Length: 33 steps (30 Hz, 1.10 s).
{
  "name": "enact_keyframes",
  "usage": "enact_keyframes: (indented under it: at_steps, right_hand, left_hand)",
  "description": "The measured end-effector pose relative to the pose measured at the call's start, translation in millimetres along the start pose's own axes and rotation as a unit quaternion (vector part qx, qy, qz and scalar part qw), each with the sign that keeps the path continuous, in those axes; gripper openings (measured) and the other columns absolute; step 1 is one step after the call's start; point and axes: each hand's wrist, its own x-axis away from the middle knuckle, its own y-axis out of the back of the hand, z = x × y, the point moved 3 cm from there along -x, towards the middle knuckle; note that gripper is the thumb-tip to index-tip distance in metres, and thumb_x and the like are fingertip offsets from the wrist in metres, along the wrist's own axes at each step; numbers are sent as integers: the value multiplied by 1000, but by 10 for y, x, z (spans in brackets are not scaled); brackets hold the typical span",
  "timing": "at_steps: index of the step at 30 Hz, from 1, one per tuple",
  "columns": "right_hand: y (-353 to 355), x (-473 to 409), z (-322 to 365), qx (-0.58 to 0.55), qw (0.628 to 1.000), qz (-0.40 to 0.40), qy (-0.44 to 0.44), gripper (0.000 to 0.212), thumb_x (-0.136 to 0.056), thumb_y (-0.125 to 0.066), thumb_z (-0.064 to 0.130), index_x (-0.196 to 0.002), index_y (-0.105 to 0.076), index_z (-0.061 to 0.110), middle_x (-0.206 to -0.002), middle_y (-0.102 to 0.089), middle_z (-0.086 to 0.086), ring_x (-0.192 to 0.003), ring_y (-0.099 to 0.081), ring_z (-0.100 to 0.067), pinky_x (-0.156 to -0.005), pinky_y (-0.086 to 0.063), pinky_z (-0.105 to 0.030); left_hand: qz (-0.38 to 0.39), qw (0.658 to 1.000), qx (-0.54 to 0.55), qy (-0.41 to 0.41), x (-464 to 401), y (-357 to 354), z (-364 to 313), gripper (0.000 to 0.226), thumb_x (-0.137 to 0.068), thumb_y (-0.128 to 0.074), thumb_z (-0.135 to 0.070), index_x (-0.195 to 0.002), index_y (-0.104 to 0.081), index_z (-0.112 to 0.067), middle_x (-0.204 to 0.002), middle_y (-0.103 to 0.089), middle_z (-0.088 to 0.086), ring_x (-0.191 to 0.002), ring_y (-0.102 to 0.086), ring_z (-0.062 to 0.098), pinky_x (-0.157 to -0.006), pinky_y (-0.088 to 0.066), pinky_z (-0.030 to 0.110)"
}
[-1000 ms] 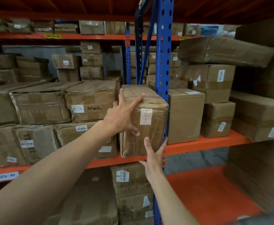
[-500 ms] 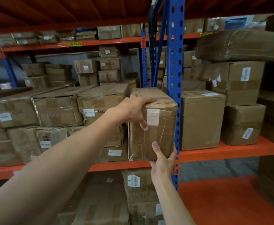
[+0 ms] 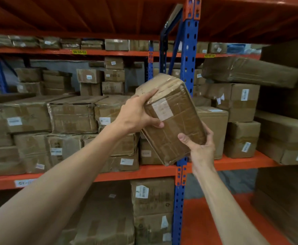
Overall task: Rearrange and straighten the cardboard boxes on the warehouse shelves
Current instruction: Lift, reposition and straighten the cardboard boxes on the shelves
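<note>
Taped cardboard box (image 3: 173, 119), tilted with its top leaning left, held clear of the orange shelf beam (image 3: 144, 171) and in front of the blue upright (image 3: 188, 71). Gripped by 2 hands: left hand (image 3: 137, 114) closed over the upper left edge, thumb pressed on the front face below the white label (image 3: 162, 107); right hand (image 3: 202, 147) cupped around the lower right corner, thumb on the front, fingers wrapped behind. Opposed grip at diagonal corners, probably to control rotation while carrying the weight from below. Likely step: turning or re-seating the box in the gap beside the upright. Behind and left, 2 tiers of wrapped cartons (image 3: 74, 117) packed side by side along the shelf; right of the upright, a plain carton (image 3: 215, 124), smaller stacked cartons (image 3: 242, 138) and a long wrapped parcel (image 3: 250, 71) lying across the top. Contents of every box sealed, not visible. More cartons (image 3: 151, 197) on the level below.
</note>
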Motion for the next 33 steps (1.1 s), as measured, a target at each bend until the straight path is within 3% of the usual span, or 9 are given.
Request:
enact_keyframes:
  at_steps: [5,9,11,15,17,20,25,29,33]
  right_hand:
    - [16,80,329,87,993,58,54,80,-49,-101,29,-119,-65,48,-131,-66,6,-117,-67,-11,-89,-61,-54]
    - [130,191,377,128,986,59,85,82,-45,-99,30,-117,-64,51,-116,-71,19,-108,-67,2,-78,-59,-19]
    - [200,200,453,162,979,75,95,81,-45,-99,31,-112,-63,59,-110,-70,31,-104,-66,8,-76,-55,-12]
    - [423,164,666,228,960,115,113,85,-41,-99,41,-115,-61,60,-110,-67,35,-104,-64,12,-74,-55,-11]
    - [544,122,758,251,949,150,116,85,-43,-99,42,-117,-61,59,-111,-64,39,-104,-61,15,-73,-54,-8]
    - [669,79,796,283,935,186,104,85,-41,-99,45,-117,-63,56,-112,-66,30,-104,-61,15,-75,-52,-7]
    - [682,9,654,319,913,242,79,83,-44,-98,50,-117,-61,59,-114,-64,25,-103,-63,2,-77,-58,-22]
    - [609,-133,566,330,903,264,81,79,-46,-100,48,-114,-61,61,-118,-65,16,-105,-62,0,-81,-56,-22]
    - [655,-406,617,342,897,268,83,76,-45,-100,46,-109,-62,62,-114,-65,20,-104,-60,5,-79,-50,-16]
  left_hand:
    - [-44,991,124,34,450,-34,114,119,-55,-98,-44,-155,-33,-45,-141,-53,4,-130,-52,22,-110,-45,44]
    - [-75,985,153,32,712,-176,138,116,-58,-96,-43,-154,-31,-49,-139,-47,0,-128,-48,20,-109,-46,45]
    - [-87,976,196,32,845,-282,148,113,-59,-96,-41,-151,-31,-53,-140,-45,-5,-129,-46,15,-111,-45,42]
    - [-127,951,276,57,1113,-625,107,109,-57,-96,-48,-143,-32,-67,-146,-43,-11,-135,-43,9,-112,-42,33]
    - [-143,935,315,79,1231,-838,57,111,-55,-97,-49,-145,-35,-63,-144,-46,-13,-135,-45,6,-112,-44,35]
    - [-152,910,369,112,1378,-1118,4,113,-57,-99,-44,-150,-36,-55,-145,-48,-11,-135,-48,8,-110,-47,42]
    - [-172,880,418,143,1577,-1385,82,108,-65,-99,-27,-153,-38,-43,-140,-61,0,-129,-59,19,-103,-53,48]
    - [-194,874,418,155,1595,-1428,128,109,-66,-98,-25,-154,-37,-40,-134,-66,-5,-125,-62,13,-99,-56,41]
    - [-198,879,403,158,1392,-1557,40,112,-63,-99,-34,-155,-35,-39,-141,-60,-6,-130,-57,9,-107,-50,40]
